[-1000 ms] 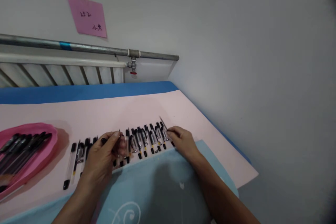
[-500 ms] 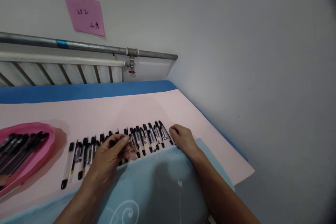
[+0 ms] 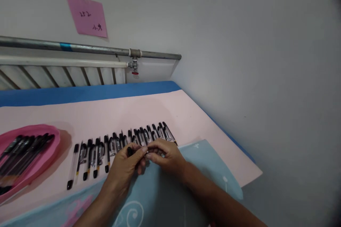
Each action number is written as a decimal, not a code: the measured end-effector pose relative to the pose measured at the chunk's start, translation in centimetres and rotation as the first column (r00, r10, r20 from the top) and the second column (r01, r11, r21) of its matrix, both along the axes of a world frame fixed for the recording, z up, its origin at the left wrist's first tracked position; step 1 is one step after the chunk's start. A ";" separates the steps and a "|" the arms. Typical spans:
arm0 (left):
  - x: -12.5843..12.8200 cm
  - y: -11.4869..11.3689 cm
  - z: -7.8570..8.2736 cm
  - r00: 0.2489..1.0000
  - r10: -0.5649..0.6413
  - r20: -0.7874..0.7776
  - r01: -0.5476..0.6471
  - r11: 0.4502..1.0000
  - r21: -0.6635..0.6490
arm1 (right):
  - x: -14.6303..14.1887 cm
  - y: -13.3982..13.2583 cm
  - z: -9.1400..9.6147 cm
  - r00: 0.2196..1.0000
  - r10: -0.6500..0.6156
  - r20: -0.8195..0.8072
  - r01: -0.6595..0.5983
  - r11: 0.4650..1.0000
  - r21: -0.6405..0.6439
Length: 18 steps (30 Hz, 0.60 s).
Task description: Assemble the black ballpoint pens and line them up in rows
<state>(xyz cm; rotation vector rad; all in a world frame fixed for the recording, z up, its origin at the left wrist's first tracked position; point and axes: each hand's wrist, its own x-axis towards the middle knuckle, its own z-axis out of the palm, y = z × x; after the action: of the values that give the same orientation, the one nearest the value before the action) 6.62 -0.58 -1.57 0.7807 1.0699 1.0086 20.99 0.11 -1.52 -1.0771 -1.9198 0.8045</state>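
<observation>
My left hand (image 3: 130,159) is closed round a pen (image 3: 129,151), of which only the black end shows above the fingers. My right hand (image 3: 165,154) meets it, thumb and fingers pinched together at the left fingertips. A small glint shows between them, but the piece there is too small and covered to make out. Behind and left of the hands lies a row of clear pen barrels (image 3: 72,166) with black ends. Among them are thin refills and dark pen caps (image 3: 82,150). The hands hide part of the row.
A pink basket (image 3: 57,145) full of black pens (image 3: 25,156) stands at the left. Pale pink paper (image 3: 149,108) covers the blue-edged table. A light blue cloth (image 3: 210,163) lies at the front. Behind are a radiator, a pipe (image 3: 96,48) and a valve; a wall rises on the right.
My right hand has left the table at the right end of the row and come left to the left hand. My left hand has shifted right, still closed round the pen.
</observation>
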 end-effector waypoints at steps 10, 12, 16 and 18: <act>-1.0 0.5 0.5 0.989 0.069 0.127 -0.070 0.998 0.001 | 7.6 1.6 -1.4 0.811 -0.523 0.263 0.515 0.851 0.104; -1.1 0.7 0.4 0.977 0.108 0.185 -0.105 0.994 -0.025 | 8.9 1.5 -1.8 0.768 -0.518 0.376 0.509 0.850 0.131; -1.2 0.8 0.8 0.964 0.149 0.221 -0.131 0.987 -0.094 | 9.4 1.2 -2.3 0.733 -0.461 0.500 0.458 0.878 0.138; -1.2 0.7 1.3 0.960 0.149 0.235 -0.121 0.984 -0.128 | 9.3 1.2 -2.3 0.740 -0.426 0.520 0.434 0.893 0.114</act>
<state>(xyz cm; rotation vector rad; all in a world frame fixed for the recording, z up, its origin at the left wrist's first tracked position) 5.46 0.13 -0.28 0.4822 0.9660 1.1190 30.25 1.30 -3.85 -1.8210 -1.9648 0.2589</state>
